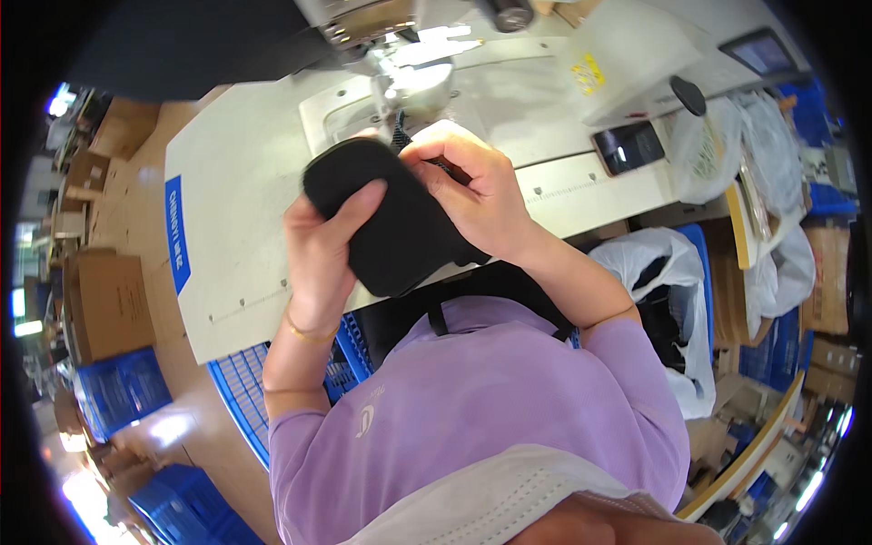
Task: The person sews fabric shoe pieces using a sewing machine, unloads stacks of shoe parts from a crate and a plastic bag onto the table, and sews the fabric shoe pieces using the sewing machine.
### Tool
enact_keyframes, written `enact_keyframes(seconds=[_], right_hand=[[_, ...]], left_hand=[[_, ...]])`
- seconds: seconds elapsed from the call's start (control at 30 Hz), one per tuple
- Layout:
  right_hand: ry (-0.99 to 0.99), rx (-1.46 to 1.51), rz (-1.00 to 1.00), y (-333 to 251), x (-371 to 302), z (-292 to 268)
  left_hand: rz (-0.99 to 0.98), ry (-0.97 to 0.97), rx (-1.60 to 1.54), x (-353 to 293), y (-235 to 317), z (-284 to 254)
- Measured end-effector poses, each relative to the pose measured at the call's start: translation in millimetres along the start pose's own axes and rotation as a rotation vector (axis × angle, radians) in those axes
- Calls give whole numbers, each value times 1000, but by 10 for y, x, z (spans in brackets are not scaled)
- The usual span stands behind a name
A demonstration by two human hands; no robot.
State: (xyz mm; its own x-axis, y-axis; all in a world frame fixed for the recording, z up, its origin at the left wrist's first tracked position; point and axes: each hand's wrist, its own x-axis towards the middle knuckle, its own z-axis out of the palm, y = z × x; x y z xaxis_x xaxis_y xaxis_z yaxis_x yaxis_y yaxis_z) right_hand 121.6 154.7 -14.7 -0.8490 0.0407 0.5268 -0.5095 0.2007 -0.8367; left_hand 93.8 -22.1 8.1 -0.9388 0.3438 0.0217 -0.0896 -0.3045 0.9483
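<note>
Matt, cloth-like black case (400, 227) up front; machine head (372, 25), shiny metal w/ glare; tabletop (236, 227) smooth, semi-gloss; phone (629, 148) v. glossy, glass-like; crate (123, 389) plastic; box (113, 304) matt cardbd; shirt (490, 381) matt cloth.

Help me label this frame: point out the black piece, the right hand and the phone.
Black piece (406, 227): head view, middle of its broad face.
Right hand (490, 196): head view, middle of the hand.
Phone (629, 148): head view, its dark screen.
</note>
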Motion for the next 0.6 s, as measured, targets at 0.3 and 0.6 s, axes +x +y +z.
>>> enact_keyframes(seconds=[0.3, 0.6], right_hand=[[-33, 252, 185, -53, -14, 74], [38, 275, 338, -127, -281, 3]], left_hand=[[-112, 12, -221, 41, -80, -157], [106, 192, -238, 202, -118, -211]])
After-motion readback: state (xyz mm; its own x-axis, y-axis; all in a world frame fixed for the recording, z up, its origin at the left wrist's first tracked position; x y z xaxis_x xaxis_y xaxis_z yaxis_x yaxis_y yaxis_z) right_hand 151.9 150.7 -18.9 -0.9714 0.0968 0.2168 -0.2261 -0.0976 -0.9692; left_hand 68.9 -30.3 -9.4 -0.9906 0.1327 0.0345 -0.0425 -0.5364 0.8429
